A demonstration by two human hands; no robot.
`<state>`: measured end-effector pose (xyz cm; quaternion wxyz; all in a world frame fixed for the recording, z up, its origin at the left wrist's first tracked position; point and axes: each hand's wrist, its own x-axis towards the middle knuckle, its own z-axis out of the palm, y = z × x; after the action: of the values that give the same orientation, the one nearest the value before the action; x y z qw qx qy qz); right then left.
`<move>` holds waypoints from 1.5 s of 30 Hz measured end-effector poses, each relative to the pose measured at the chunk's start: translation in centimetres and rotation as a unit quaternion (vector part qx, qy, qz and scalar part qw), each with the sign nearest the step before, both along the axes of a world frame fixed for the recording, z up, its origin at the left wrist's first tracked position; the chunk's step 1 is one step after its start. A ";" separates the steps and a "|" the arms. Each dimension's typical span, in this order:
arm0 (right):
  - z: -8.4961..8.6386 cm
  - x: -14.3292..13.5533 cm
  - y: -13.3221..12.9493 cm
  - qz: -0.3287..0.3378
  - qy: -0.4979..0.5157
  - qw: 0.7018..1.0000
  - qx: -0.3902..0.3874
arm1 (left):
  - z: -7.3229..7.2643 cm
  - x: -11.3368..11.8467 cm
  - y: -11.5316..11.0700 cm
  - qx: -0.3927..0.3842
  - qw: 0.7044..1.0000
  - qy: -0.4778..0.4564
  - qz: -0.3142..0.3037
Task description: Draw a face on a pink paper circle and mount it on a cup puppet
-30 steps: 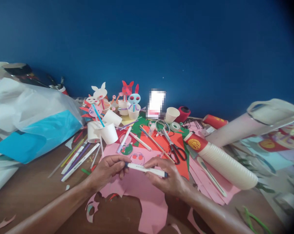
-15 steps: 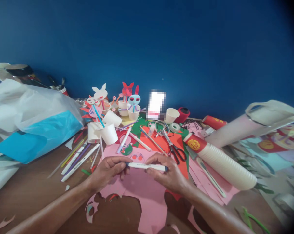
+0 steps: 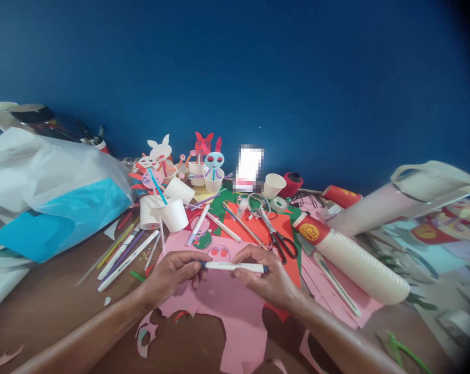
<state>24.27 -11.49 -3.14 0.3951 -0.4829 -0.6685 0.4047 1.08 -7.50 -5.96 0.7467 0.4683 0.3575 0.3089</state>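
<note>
A white marker (image 3: 235,266) with dark blue ends lies level between both hands. My left hand (image 3: 182,269) pinches its left end, and my right hand (image 3: 264,270) grips its right part. Beneath them spreads a pink sheet (image 3: 235,306) with cut-out edges. Just beyond the marker, a round face (image 3: 220,253) with red eyes and drawn lashes shows on the pink paper, its lower part hidden. Black-handled scissors (image 3: 282,244) rest on an orange sheet (image 3: 293,267) to the right.
Paper figures in cups (image 3: 213,181) stand at the back left. Several markers (image 3: 129,259) lie at the left, near a plastic bag (image 3: 82,176). A long stack of paper cups (image 3: 355,262) lies at the right. A blue wall (image 3: 235,72) rises behind.
</note>
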 end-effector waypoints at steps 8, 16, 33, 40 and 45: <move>-0.4 -0.2 -0.1 -0.004 0.034 0.999 -0.008 | 0.0 0.0 0.0 -0.003 1.000 -0.012 -0.004; -0.9 -1.2 -0.6 0.023 0.084 0.996 -0.021 | -0.1 0.1 -0.3 0.021 0.999 -0.002 -0.036; -3.6 -1.4 0.7 -0.158 -0.010 0.987 -0.011 | -0.6 -0.5 0.5 0.605 0.736 0.277 -0.124; -4.1 -1.2 1.1 -0.142 -0.042 0.989 0.015 | -1.2 -0.6 0.5 0.617 0.718 0.281 -0.159; -4.6 -1.1 0.9 -0.127 -0.069 0.989 0.012 | -1.3 -0.6 0.5 0.607 0.719 0.292 -0.168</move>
<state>23.19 -10.55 -7.74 0.4019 -0.5862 -0.6320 0.3091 0.52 -7.03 -7.25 0.2004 0.9407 0.2088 0.1771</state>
